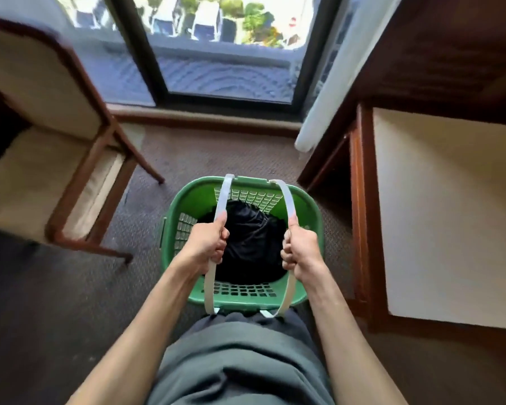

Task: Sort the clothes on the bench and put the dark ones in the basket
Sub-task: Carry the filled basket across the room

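A green plastic basket (187, 200) with slotted walls sits straight in front of me, over the brown carpet. Dark clothes (251, 241) fill its bottom. Two white strap handles arch over it. My left hand (208, 244) grips the left handle (222, 197) with fingers curled round it. My right hand (301, 249) grips the right handle (287, 200) the same way. Both arms reach forward from the bottom of the view. I cannot tell whether the basket rests on the floor or hangs from the handles.
A cream-cushioned wooden chair (50, 159) stands at the left. A wooden bench with a cream top (447, 211) runs along the right. A dark-framed window (216, 54) and a white curtain (330, 83) are ahead. Carpet (211, 153) lies between them.
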`<control>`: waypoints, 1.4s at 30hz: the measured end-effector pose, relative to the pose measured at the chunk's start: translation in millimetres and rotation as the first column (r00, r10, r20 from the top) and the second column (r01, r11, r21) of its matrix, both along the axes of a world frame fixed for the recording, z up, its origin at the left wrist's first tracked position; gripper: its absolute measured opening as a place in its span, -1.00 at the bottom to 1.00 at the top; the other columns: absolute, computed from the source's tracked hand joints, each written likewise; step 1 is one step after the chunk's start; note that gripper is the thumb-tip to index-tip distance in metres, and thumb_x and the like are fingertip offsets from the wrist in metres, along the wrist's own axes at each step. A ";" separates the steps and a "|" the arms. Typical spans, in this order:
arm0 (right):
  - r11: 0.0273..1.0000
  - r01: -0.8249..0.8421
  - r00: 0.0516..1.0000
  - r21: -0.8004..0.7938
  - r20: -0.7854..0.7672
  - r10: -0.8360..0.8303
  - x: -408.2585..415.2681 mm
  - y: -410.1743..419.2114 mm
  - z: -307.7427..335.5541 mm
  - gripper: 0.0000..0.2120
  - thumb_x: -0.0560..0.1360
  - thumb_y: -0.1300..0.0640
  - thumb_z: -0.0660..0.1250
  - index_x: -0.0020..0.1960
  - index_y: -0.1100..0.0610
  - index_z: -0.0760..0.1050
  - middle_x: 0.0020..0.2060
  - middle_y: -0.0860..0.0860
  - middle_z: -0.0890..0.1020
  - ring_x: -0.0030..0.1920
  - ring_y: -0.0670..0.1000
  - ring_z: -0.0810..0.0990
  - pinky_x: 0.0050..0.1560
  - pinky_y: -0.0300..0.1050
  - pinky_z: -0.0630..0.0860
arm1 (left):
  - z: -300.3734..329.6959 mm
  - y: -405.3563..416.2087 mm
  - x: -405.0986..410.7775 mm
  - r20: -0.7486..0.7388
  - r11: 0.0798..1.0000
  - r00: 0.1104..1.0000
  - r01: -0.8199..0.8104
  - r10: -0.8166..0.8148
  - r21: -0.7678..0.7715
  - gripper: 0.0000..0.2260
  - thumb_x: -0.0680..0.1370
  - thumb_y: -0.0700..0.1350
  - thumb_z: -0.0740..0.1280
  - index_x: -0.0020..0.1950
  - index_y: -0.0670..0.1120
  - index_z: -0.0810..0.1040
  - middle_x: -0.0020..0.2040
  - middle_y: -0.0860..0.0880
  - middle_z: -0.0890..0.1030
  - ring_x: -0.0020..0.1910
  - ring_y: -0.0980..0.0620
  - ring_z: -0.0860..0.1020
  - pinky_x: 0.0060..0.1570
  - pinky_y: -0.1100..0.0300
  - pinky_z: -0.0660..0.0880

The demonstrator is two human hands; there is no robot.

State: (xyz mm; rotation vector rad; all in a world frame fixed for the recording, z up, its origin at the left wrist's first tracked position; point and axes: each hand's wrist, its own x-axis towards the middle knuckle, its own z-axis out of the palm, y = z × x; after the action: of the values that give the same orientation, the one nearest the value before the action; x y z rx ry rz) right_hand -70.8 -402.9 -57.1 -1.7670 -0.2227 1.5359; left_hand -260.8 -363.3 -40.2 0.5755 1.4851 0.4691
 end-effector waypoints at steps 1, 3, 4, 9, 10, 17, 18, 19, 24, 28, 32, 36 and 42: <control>0.999 0.044 0.999 0.001 -0.018 -0.044 1.1 9.8 -4.8 -0.45 0.61 -0.26 0.17 -0.43 0.02 0.23 -0.59 -0.05 0.19 -0.63 -0.08 0.11 -0.51 -0.34 0.05 | -5.0 16.7 1.8 -0.018 1.000 0.999 0.030 -0.031 -0.005 -0.51 0.65 0.21 0.20 -0.38 -0.06 0.30 -0.60 0.06 0.18 -0.67 0.13 0.12 -0.57 0.36 0.06; 0.995 0.100 0.994 -0.005 -0.034 -0.100 3.4 25.3 -10.7 -0.46 0.61 -0.26 0.17 -0.43 0.03 0.24 -0.59 -0.05 0.20 -0.63 -0.08 0.12 -0.52 -0.33 0.06 | -10.2 42.8 5.1 -0.055 0.997 0.996 0.073 -0.074 -0.018 -0.52 0.65 0.19 0.22 -0.37 -0.07 0.32 -0.60 0.05 0.19 -0.68 0.13 0.13 -0.57 0.36 0.07; 0.992 0.130 0.991 0.002 -0.040 -0.130 4.8 34.4 -12.6 -0.46 0.61 -0.25 0.17 -0.42 0.03 0.25 -0.59 -0.05 0.21 -0.63 -0.07 0.12 -0.52 -0.33 0.07 | -12.7 58.4 8.0 -0.049 0.995 0.993 0.102 -0.103 -0.015 -0.52 0.64 0.18 0.23 -0.36 -0.08 0.33 -0.60 0.05 0.20 -0.68 0.13 0.13 -0.57 0.36 0.07; 0.896 0.445 0.895 0.006 -0.039 -0.444 21.2 52.3 -17.9 -0.47 0.60 -0.23 0.21 -0.43 0.02 0.24 -0.59 -0.05 0.19 -0.65 -0.09 0.12 -0.52 -0.34 0.04 | -7.5 128.5 46.1 -0.045 0.924 0.923 0.382 -0.383 -0.029 -0.53 0.65 0.15 0.24 -0.36 -0.10 0.35 -0.59 0.02 0.19 -0.67 0.11 0.14 -0.59 0.37 0.10; 0.862 0.507 0.861 -0.003 -0.046 -0.507 20.8 53.5 -18.2 -0.47 0.60 -0.23 0.22 -0.43 0.01 0.23 -0.60 -0.05 0.19 -0.65 -0.09 0.11 -0.52 -0.35 0.04 | -8.2 142.4 55.8 -0.053 0.899 0.897 0.437 -0.438 -0.020 -0.53 0.64 0.15 0.24 -0.37 -0.10 0.35 -0.59 0.02 0.20 -0.67 0.11 0.14 -0.60 0.36 0.10; 0.462 0.884 0.466 -0.071 0.051 -0.883 15.2 69.4 -37.7 -0.44 0.56 -0.27 0.28 -0.44 0.04 0.23 -0.63 -0.06 0.21 -0.68 -0.09 0.11 -0.53 -0.38 0.04 | -39.2 219.7 121.5 -0.025 0.605 0.606 0.789 -0.795 -0.105 -0.53 0.63 0.15 0.28 -0.40 -0.04 0.30 -0.58 0.04 0.23 -0.66 0.13 0.16 -0.62 0.37 0.10; 0.416 0.905 0.421 -0.087 0.053 -0.905 11.6 73.2 -41.6 -0.44 0.55 -0.28 0.28 -0.44 0.04 0.23 -0.63 -0.06 0.21 -0.68 -0.09 0.12 -0.52 -0.36 0.03 | -44.6 231.4 128.7 -0.028 0.554 0.555 0.824 -0.831 -0.118 -0.52 0.62 0.16 0.29 -0.41 -0.04 0.30 -0.58 0.05 0.24 -0.66 0.13 0.17 -0.61 0.37 0.11; 0.372 0.924 0.378 -0.092 0.061 -0.924 6.5 75.7 -44.4 -0.44 0.54 -0.28 0.29 -0.44 0.04 0.24 -0.62 -0.05 0.22 -0.67 -0.08 0.12 -0.51 -0.34 0.03 | -48.0 240.5 135.5 -0.022 0.498 0.500 0.857 -0.866 -0.129 -0.52 0.62 0.16 0.29 -0.41 -0.04 0.30 -0.58 0.05 0.25 -0.66 0.13 0.17 -0.62 0.37 0.12; 0.122 0.989 0.131 -0.080 0.126 -0.983 -5.7 85.4 -54.2 -0.45 0.55 -0.26 0.27 -0.44 0.06 0.27 -0.62 -0.01 0.25 -0.68 -0.04 0.17 -0.55 -0.33 0.06 | -53.4 267.4 175.2 0.002 0.293 0.295 0.949 -0.955 -0.112 -0.55 0.63 0.11 0.30 -0.39 -0.04 0.31 -0.61 0.08 0.29 -0.67 0.14 0.19 -0.62 0.37 0.14; -0.049 0.997 -0.038 -0.060 0.170 -0.985 -3.5 78.9 -56.8 -0.47 0.54 -0.23 0.26 -0.44 0.08 0.27 -0.63 -0.01 0.24 -0.69 -0.03 0.18 -0.54 -0.29 0.09 | -52.4 264.0 208.6 -0.033 0.140 0.137 0.985 -0.990 -0.100 -0.56 0.61 0.13 0.32 -0.37 -0.05 0.36 -0.62 0.08 0.32 -0.68 0.15 0.20 -0.61 0.37 0.14; -0.071 0.995 -0.057 -0.076 0.170 -0.984 1.6 75.9 -63.1 -0.42 0.56 -0.26 0.25 -0.48 0.07 0.25 -0.65 -0.03 0.23 -0.68 -0.03 0.17 -0.55 -0.27 0.09 | -61.3 260.8 228.3 -0.041 0.098 0.094 0.989 -0.995 -0.114 -0.54 0.61 0.15 0.31 -0.39 -0.05 0.35 -0.60 0.07 0.29 -0.68 0.13 0.19 -0.61 0.37 0.12; 0.011 0.992 0.027 -0.129 0.127 -0.992 8.9 77.2 -80.8 -0.42 0.57 -0.29 0.24 -0.45 0.08 0.26 -0.63 -0.04 0.23 -0.68 -0.04 0.16 -0.58 -0.30 0.09 | -82.2 261.3 235.6 -0.118 0.102 0.088 0.988 -0.989 -0.117 -0.54 0.62 0.14 0.31 -0.39 -0.07 0.35 -0.59 0.03 0.31 -0.68 0.10 0.22 -0.61 0.35 0.19; 0.006 0.981 0.019 -0.193 0.068 -0.998 6.4 89.6 -128.0 -0.44 0.54 -0.33 0.24 -0.38 0.10 0.32 -0.63 -0.06 0.27 -0.68 -0.06 0.19 -0.57 -0.26 0.13 | -129.5 267.9 238.3 -0.291 -0.118 -0.113 0.993 -0.950 0.000 -0.59 0.65 0.12 0.24 -0.26 -0.13 0.39 -0.47 -0.09 0.44 -0.64 0.01 0.41 -0.52 0.23 0.42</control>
State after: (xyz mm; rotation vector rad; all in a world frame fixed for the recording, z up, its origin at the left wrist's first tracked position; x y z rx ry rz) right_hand -64.4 -313.3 -185.1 -1.2837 1.1337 0.4492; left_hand -22.5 -95.4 -169.7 1.8118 0.6940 -0.7587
